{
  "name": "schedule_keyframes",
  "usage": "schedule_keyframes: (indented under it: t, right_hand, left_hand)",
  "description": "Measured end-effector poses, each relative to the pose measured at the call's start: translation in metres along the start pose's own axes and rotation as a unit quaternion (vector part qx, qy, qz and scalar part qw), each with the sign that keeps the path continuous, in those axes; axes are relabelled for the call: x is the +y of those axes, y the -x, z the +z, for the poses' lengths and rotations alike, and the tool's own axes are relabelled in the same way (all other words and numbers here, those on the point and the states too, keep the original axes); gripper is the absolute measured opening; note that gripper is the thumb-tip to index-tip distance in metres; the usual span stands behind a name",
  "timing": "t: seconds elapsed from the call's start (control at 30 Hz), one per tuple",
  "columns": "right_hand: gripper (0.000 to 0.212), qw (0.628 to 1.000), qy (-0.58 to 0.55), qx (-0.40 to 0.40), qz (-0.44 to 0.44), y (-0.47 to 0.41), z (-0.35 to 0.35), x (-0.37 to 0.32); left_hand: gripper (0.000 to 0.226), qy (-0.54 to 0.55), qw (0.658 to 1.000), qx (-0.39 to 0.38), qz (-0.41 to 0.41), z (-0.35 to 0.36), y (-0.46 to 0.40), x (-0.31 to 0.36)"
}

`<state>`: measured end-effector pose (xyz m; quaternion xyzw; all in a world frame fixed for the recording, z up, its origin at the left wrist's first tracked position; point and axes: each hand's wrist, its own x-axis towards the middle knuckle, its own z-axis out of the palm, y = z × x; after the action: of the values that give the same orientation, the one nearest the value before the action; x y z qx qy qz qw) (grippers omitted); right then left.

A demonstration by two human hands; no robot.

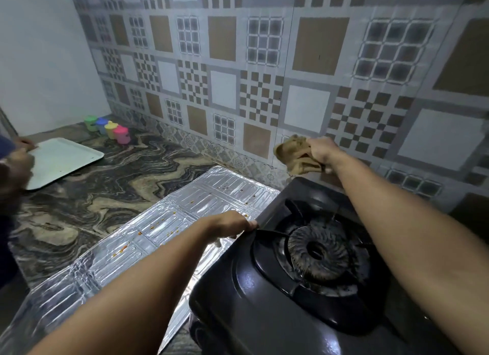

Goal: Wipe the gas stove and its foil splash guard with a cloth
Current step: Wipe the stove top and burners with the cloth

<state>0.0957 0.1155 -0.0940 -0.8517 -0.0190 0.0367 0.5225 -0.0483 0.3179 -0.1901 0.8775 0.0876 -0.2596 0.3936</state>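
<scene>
A black single-burner gas stove (238, 301) stands at the lower right, its round burner (317, 251) under a pan support. The silver foil splash guard (148, 238) lies flat on the counter to the stove's left, dotted with orange-red stains. My left hand (230, 223) grips the stove's left edge where it meets the foil. My right hand (321, 149) is raised above the stove's back, closed on a crumpled tan cloth (293, 153) held against the patterned tile wall (264, 63).
A marbled stone counter (105, 185) runs left. On it lie a pale tray (60, 159) and several small coloured cups (111, 128) in the far corner. Another person's hand (16, 161) holds the tray at the left edge.
</scene>
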Motion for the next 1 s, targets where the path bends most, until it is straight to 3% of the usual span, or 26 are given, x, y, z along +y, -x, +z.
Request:
schedule_keyframes:
  t: [0.1,0.17,0.23,0.4,0.5,0.7,0.87,1.0]
  right_hand:
    - [0.026,0.981,-0.164,-0.104,0.012,0.026,-0.002,-0.021]
    - [0.032,0.959,-0.223,-0.172,0.018,0.039,0.003,-0.028]
    - [0.032,0.936,-0.261,-0.237,0.02,0.05,0.016,-0.03]
    - [0.04,0.889,-0.291,-0.352,0.048,0.085,0.051,-0.04]
    - [0.052,0.879,-0.257,-0.396,0.062,0.112,0.068,-0.051]
    - [0.017,0.939,-0.133,-0.317,0.008,0.144,0.109,-0.056]
    - [0.035,0.962,-0.089,-0.257,-0.022,0.182,0.16,-0.062]
    - [0.035,0.968,-0.079,-0.23,-0.056,0.214,0.196,-0.065]
  left_hand:
    - [0.062,0.005,0.996,0.079,0.028,-0.008,0.006,0.004]
    - [0.058,0.124,0.985,0.111,0.052,-0.017,0.014,0.005]
    - [0.05,0.273,0.95,0.129,0.082,-0.025,0.027,0.007]
    - [0.012,0.435,0.856,0.236,0.148,-0.043,0.059,0.008]
    - [0.009,0.448,0.83,0.299,0.142,-0.055,0.078,-0.007]
    - [0.01,0.441,0.806,0.376,0.119,-0.076,0.122,-0.052]
    - [0.012,0.435,0.802,0.387,0.13,-0.087,0.163,-0.089]
    - [0.021,0.445,0.811,0.357,0.132,-0.094,0.201,-0.11]
